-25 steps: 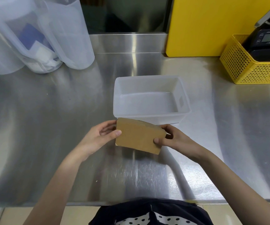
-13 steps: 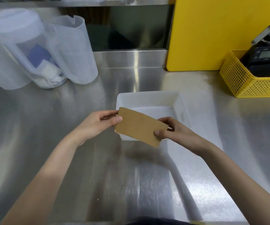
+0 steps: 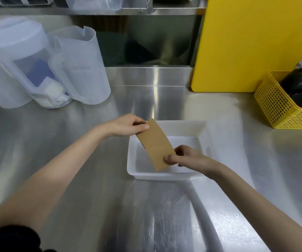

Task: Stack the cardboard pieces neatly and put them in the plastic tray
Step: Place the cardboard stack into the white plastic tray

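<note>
Left hand (image 3: 126,125) pinches the cardboard (image 3: 156,144) far corner, right hand (image 3: 184,157) pinches the near one, stack tilted over the tray (image 3: 208,135), so uneven release likely fans it or hangs it on the rim.

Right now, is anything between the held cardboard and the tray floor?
Nothing visible. The cardboard stack, held by the left hand and right hand, hangs tilted over the plastic tray, whose visible floor is bare.

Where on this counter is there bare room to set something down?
Bare steel lies between the jugs and the tray, and right of the tray before the yellow basket. The back left corner is crowded.
</note>
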